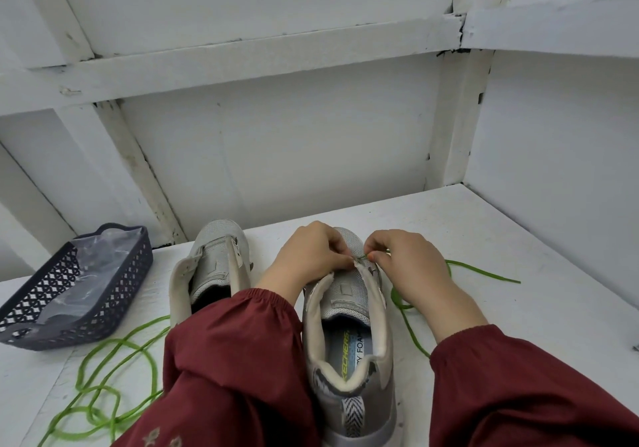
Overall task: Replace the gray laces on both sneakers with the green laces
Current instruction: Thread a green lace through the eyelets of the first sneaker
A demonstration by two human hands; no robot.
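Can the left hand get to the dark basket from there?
Probably yes. The basket sits to the left on the same table, with only the other sneaker between, low enough to reach over. But the left hand now pinches the near sneaker.

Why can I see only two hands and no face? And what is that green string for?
The camera sits on the person's head and looks down, so you see only arms in red sleeves. It is the only picture. Two gray sneakers stand on the white table. The right hand pinches a green lace at the front of the near sneaker; the left hand holds that sneaker by its lace holes. The other sneaker waits at the left. A second green lace lies loose there, beside a dark basket.
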